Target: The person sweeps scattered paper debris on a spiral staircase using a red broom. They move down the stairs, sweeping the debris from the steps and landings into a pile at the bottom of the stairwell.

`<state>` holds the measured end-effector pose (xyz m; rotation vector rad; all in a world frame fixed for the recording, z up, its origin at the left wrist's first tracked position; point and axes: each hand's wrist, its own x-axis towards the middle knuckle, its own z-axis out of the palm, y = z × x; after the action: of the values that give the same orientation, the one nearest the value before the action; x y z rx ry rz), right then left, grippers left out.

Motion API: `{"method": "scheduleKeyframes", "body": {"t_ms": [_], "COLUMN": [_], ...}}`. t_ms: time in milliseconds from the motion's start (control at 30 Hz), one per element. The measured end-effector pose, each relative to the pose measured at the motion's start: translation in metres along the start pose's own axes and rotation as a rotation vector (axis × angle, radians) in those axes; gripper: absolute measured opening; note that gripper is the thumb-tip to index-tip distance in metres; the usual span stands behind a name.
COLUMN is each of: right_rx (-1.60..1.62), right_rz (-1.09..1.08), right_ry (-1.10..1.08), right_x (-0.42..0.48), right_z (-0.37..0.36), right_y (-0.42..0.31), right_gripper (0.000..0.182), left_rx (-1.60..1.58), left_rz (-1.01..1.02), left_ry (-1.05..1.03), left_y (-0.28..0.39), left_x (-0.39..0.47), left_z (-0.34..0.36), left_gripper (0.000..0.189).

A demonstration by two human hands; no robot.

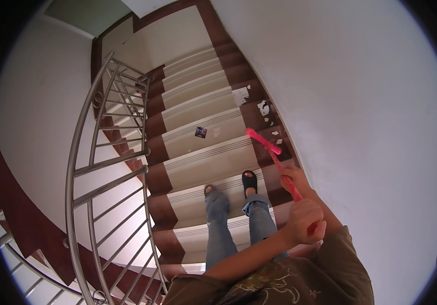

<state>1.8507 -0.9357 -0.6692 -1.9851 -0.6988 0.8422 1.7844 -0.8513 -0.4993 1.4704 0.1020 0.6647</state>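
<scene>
A pink-red broom (278,163) slants across the right side of the staircase. My left hand (306,221) is closed around the upper end of its handle. Farther down the handle, my right hand (294,179) grips it near the wall. The pink bristle head (263,141) is over the dark brown border of a step, close to small white scraps (275,133); whether it touches the step cannot be told. Crumpled paper pieces (264,108) and a torn printed sheet (240,96) lie on lower steps along the wall.
A dark printed card (200,132) and a pale scrap (216,132) lie mid-step. A stainless steel railing (74,167) runs along the left; a white wall (340,99) rises at right. My feet, in black slippers (249,183), stand on a step above a landing (172,34).
</scene>
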Motion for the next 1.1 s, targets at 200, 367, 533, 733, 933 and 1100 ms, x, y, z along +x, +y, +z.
{"method": "scheduleKeyframes", "body": {"t_ms": [200, 367, 533, 733, 933, 1100], "right_rx": [0.511, 0.287, 0.009, 0.287, 0.069, 0.179], "right_rz": [0.239, -0.090, -0.065, 0.117, -0.074, 0.099], "right_ry": [-0.227, -0.511, -0.501, -0.399, -0.328, -0.483], "right_x": [0.006, 0.030, 0.061, 0.077, 0.069, 0.049], "right_z": [-0.012, -0.034, -0.053, -0.050, -0.062, -0.056], "right_y": [0.003, 0.029, 0.032, 0.023, -0.010, -0.011], "right_gripper": [0.002, 0.002, 0.009, 0.006, 0.009, 0.008], "left_rx": [0.019, 0.054, 0.011, 0.083, 0.123, 0.109], "left_rz": [-0.177, -0.315, -0.346, -0.250, -0.096, -0.188], "left_ry": [0.085, 0.134, 0.178, 0.143, 0.065, 0.112], "left_y": [0.005, -0.021, -0.030, -0.028, -0.002, 0.006], "left_x": [0.019, 0.027, 0.042, 0.045, 0.037, 0.043], "left_z": [0.020, 0.029, 0.030, 0.032, 0.035, 0.034], "left_gripper": [0.013, 0.016, 0.017, 0.015, 0.017, 0.018]}}
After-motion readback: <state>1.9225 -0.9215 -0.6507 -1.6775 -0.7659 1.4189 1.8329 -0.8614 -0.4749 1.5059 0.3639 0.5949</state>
